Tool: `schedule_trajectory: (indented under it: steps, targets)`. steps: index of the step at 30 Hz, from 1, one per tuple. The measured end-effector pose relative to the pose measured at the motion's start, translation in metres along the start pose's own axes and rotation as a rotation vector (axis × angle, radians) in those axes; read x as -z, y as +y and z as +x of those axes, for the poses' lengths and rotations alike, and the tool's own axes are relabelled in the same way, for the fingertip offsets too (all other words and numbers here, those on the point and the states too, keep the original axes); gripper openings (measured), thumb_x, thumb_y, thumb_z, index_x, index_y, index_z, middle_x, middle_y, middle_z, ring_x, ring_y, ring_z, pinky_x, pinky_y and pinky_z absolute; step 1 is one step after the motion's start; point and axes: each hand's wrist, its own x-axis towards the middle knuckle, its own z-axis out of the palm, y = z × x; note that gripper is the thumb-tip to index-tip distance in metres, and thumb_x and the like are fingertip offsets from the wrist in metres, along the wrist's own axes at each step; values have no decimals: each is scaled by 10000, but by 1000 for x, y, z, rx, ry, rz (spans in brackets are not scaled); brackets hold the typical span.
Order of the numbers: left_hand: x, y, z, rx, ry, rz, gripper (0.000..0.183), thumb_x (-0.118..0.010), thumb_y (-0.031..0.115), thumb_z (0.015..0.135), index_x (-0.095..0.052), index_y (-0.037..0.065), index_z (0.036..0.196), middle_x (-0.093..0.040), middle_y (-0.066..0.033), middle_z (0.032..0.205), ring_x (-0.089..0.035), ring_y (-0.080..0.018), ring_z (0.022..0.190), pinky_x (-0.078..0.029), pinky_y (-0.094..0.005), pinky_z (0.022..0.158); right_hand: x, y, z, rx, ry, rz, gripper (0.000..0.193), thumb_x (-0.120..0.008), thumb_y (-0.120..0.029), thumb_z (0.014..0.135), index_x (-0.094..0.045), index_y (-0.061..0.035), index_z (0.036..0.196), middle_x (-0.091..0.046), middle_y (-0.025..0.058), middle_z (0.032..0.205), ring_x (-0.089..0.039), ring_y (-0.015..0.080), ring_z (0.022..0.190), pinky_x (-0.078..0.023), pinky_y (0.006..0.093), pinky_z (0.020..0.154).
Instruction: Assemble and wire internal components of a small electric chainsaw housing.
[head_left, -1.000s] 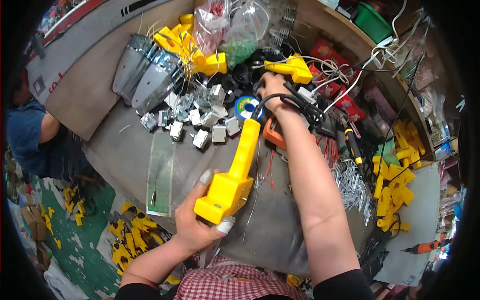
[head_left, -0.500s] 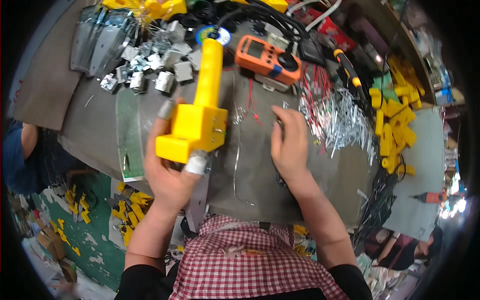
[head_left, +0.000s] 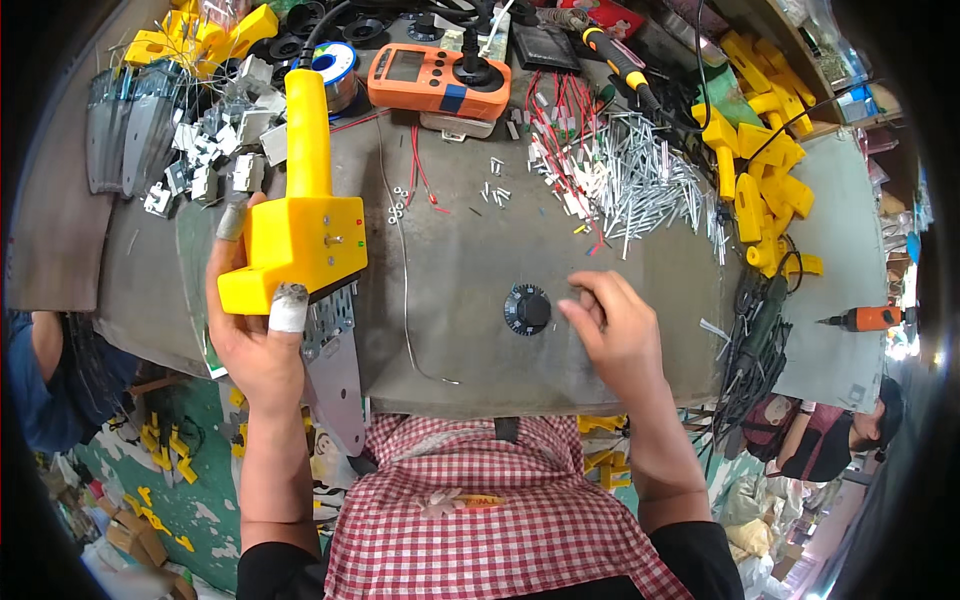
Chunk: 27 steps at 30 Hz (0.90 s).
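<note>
My left hand (head_left: 258, 345) grips a yellow plastic tool housing (head_left: 305, 235), its long handle pointing away from me and a black cord at the handle's far end. White wrapping covers my left thumb tip and a fingertip. A small metal switch and a red and a green light sit on the housing's side. Below it, a flat grey metal plate with holes (head_left: 335, 375) sticks out toward me. My right hand (head_left: 620, 330) hovers with thumb and fingers curled together; anything between them is hidden. Just left of it, a round black dial knob (head_left: 528, 310) lies on the table.
An orange meter (head_left: 440, 80) stands at the back. Small screws (head_left: 495, 193), nuts, red wires and a heap of metal pins (head_left: 650, 180) lie in front and right. Metal brackets (head_left: 205, 150) pile up left. Yellow housings (head_left: 765, 200) line the right edge. Another person sits far right.
My view has shifted right. My right hand has drawn back toward me from the small screws, its fingers curling in, and the dial knob now shows. My left hand still holds the yellow housing.
</note>
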Motion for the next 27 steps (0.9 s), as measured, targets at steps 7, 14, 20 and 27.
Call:
schedule_trajectory:
  steps: [7, 14, 20, 27]
  targets:
    - [1, -3, 0, 5, -21, 23, 666, -664, 154, 837, -318, -38, 1373, -437, -179, 1362, -429, -258, 1266, -336, -379, 1060, 4, 2, 16, 741, -214, -317, 344, -696, -166, 761, -567, -94, 1072, -532, 98, 1100, -578, 234, 912, -501, 351, 741]
    - [3, -3, 1, 13, -4, 53, 663, -663, 126, 825, -317, -41, 1366, -428, -197, 1366, -428, -271, 1266, -334, -381, 1058, -6, -2, 13, 98, -238, -183, 299, -639, -122, 789, -570, -107, 1080, -547, 101, 1084, -579, 282, 970, -503, 358, 763]
    - [-2, -2, 2, -3, 14, -28, 706, -684, 121, 808, -294, -24, 1379, -423, -199, 1364, -425, -280, 1266, -340, -397, 1051, 6, -2, 28, 555, -250, -164, 337, -670, -103, 769, -563, -64, 1086, -577, 99, 986, -600, 304, 881, -507, 364, 756]
    - [-4, -5, 2, 16, -55, -122, 810, -736, 107, 750, -266, 1, 1401, -394, -153, 1390, -438, -250, 1240, -372, -381, 1025, -23, -52, 41, 141, -220, 559, 364, -674, 3, 783, -556, -45, 1123, -590, 73, 1010, -627, 165, 867, -512, 264, 723]
